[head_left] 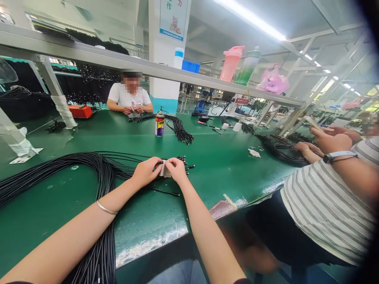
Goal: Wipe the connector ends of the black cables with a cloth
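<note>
My left hand and my right hand meet over the green table, both pinched on a small white strip wrapped at the ends of a bundle of black cables. The cable plugs stick out just past my fingers. The bundle loops off to the left and runs back under my left forearm, which wears a thin bracelet. One loose black cable lies on the table just below my hands.
A spray can stands mid-table beside another cable bundle. A person in white sits across the table; a person in a striped shirt sits at my right with more cables. A red box sits far left.
</note>
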`<state>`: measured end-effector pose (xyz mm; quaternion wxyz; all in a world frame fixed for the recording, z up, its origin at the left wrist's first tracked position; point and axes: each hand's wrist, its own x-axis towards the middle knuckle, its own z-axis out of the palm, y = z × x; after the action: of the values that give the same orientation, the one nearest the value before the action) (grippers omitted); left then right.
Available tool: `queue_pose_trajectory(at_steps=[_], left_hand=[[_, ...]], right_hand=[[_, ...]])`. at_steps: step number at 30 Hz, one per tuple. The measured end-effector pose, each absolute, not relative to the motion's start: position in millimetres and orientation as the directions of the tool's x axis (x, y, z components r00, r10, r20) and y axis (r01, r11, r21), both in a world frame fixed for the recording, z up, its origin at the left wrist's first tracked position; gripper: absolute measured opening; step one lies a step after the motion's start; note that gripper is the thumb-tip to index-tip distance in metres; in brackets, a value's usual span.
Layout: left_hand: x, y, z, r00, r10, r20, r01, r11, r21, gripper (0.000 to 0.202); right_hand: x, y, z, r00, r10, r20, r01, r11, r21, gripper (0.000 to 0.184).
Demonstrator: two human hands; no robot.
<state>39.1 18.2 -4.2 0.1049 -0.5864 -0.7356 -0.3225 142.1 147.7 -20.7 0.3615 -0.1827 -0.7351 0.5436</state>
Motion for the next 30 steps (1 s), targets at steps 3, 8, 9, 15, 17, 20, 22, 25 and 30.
queue_pose_trajectory(at_steps=[3, 8, 9, 15, 17, 20, 22, 25, 30], left_hand=[[39.5, 18.0, -3.2, -0.282, 0.795, 0.537, 0.933, 0.096, 0.347, 0.021], [40.1, 18.8, -2.6, -0.274, 0.795, 0.541, 0.936, 0.09, 0.342, 0.021], [40.2, 18.7, -2.6, -0.272, 0.797, 0.54, 0.936, 0.088, 0.342, 0.022], [40.0, 17.8, -2.0, -0.274, 0.797, 0.538, 0.933, 0.084, 0.35, 0.024], [40.0, 17.8, -2.1, -0.272, 0.799, 0.536, 0.933, 0.082, 0.351, 0.024], [40.5, 17.8, -2.6, -0.264, 0.808, 0.526, 0.934, 0.077, 0.35, 0.023], [41.1, 17.5, -2.8, -0.258, 0.816, 0.518, 0.933, 0.071, 0.352, 0.022], [41.8, 17.1, -2.7, -0.263, 0.817, 0.513, 0.929, 0.072, 0.362, 0.02], [41.3, 17.2, -1.6, -0.301, 0.802, 0.517, 0.915, 0.09, 0.393, 0.02]], right_hand=[[142.3, 148.2, -21.2, -0.677, 0.657, 0.33, -0.122, 0.342, -0.932, 0.018], [142.1, 148.7, -21.2, -0.671, 0.659, 0.341, -0.125, 0.353, -0.927, 0.021], [142.2, 148.5, -21.1, -0.673, 0.657, 0.34, -0.126, 0.352, -0.928, 0.021], [144.3, 145.8, -17.7, -0.676, 0.661, 0.325, -0.109, 0.346, -0.932, 0.017], [144.8, 145.3, -16.4, -0.672, 0.666, 0.325, -0.108, 0.346, -0.932, 0.018], [145.0, 145.2, -15.9, -0.674, 0.667, 0.318, -0.114, 0.331, -0.937, 0.017], [145.0, 145.5, -16.2, -0.68, 0.665, 0.308, -0.122, 0.312, -0.942, 0.017], [145.1, 145.9, -16.6, -0.683, 0.664, 0.303, -0.134, 0.294, -0.946, 0.019], [145.4, 146.2, -15.6, -0.681, 0.661, 0.314, -0.144, 0.299, -0.943, 0.019]])
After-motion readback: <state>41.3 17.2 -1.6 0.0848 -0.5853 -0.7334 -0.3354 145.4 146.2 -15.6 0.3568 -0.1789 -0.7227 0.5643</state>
